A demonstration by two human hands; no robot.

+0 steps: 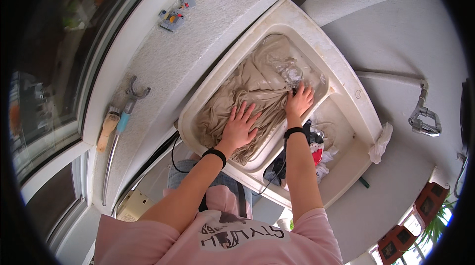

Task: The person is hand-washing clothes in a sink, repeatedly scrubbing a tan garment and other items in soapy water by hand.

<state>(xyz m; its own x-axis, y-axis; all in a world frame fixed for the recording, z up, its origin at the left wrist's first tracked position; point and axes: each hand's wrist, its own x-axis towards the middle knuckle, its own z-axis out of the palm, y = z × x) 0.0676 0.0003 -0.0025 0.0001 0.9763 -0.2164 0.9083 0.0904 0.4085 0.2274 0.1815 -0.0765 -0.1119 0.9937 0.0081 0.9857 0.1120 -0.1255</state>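
Note:
A soaked beige cloth (256, 76) lies bunched in water in the left basin of a white laundry sink (297, 13). My left hand (241, 127) rests flat on the near part of the cloth, its fingers spread. Near the divider between the basins, my right hand (300, 100) touches the cloth's right edge; its fingertips are at the water, beside foam and clear bubbles (291, 74). Whether the right fingers grip any fabric cannot be told. Both wrists wear black bands.
Dark, white and red clothes (317, 153) lie in the right basin. A wall tap (425, 122) stands out at the right, near a white rag (381, 142) on the sink's rim. The ledge at left holds a wooden brush (108, 129), a metal pole (117, 142) and small toy-like pieces (172, 18).

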